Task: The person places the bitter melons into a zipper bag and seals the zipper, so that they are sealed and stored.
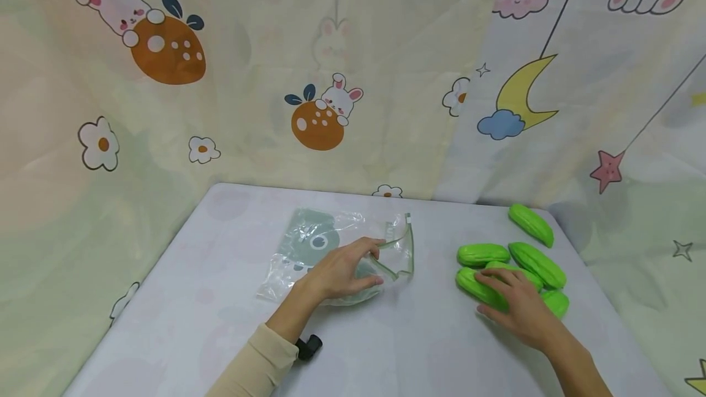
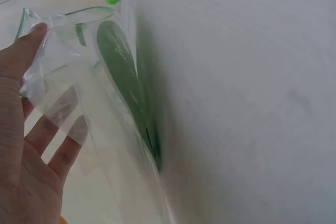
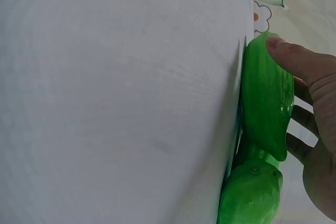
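A clear zip bag (image 1: 306,238) with a green printed pattern lies on the table, its green-edged mouth spread apart towards the right. My left hand (image 1: 342,269) holds the bag by its mouth; in the left wrist view the thumb sits over the plastic and the other fingers are behind it. At the right, my right hand (image 1: 524,308) grips a bright green, ridged bitter melon (image 3: 264,95), thumb near one end and fingers along the far side. Other bitter melons (image 1: 537,264) lie against it in a cluster, partly hidden by the hand.
One more bitter melon (image 1: 531,224) lies apart near the table's back right corner. The white-covered table (image 1: 182,323) meets a printed cloth backdrop (image 1: 248,109) at the back and sides. A black device (image 1: 309,347) is at my left wrist.
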Demonstrator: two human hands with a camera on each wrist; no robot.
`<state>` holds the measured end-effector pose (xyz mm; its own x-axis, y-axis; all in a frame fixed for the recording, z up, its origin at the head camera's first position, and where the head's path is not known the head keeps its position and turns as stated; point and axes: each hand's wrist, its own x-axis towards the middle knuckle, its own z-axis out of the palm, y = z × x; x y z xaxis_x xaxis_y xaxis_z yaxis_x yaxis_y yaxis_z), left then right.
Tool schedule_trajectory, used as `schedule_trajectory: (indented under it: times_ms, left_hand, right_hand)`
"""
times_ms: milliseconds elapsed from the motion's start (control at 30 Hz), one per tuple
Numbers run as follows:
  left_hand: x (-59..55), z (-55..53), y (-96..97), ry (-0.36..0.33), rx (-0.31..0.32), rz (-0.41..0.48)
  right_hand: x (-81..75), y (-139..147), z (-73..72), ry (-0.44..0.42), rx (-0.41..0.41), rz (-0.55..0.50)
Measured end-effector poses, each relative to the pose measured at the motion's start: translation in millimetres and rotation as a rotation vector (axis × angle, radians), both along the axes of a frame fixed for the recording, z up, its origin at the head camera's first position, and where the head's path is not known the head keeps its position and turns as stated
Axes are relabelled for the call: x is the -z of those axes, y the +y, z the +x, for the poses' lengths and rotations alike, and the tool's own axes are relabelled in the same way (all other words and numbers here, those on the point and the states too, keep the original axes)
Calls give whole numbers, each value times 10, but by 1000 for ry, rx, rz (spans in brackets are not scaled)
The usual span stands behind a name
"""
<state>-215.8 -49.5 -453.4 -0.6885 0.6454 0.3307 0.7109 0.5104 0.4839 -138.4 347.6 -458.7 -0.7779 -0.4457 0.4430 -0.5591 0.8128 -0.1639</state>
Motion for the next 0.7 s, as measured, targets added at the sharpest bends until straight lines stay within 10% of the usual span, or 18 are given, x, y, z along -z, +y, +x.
schedule_trajectory:
  times_ms: [700]
  left_hand:
    - [4, 29, 20, 28, 16, -28]
  right_hand:
    - [6, -46, 12, -72, -46, 2]
